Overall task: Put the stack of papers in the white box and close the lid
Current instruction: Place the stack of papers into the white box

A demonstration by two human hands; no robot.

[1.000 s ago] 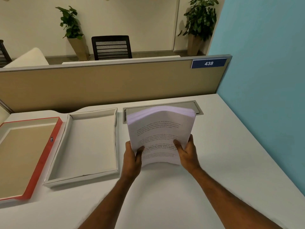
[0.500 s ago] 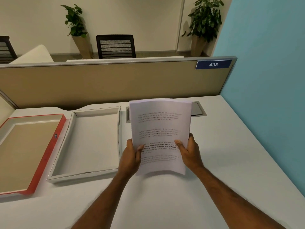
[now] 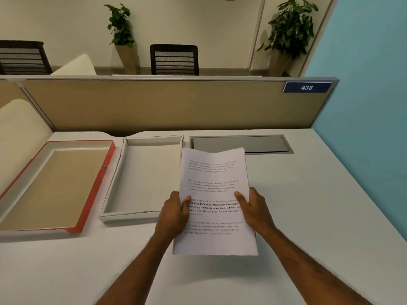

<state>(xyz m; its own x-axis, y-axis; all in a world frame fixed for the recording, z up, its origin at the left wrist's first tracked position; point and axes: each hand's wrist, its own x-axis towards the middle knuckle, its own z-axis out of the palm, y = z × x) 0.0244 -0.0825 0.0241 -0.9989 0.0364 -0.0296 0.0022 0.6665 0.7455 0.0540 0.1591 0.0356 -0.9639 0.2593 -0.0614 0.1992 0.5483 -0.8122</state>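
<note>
A stack of printed white papers is held above the desk, its printed face toward me. My left hand grips its left edge and my right hand grips its right edge, thumbs on top. The open white box lies just left of the papers, with nothing inside it. Its lid, red-edged with a tan inner face, lies upside down further left.
A grey cable hatch is set in the white desk behind the papers. A tan partition closes the far side and a blue wall the right. Chairs and potted plants stand beyond.
The stack has been tipped up so its printed face shows fully, and both hands have carried it a little toward me. The view has shifted slightly left.
</note>
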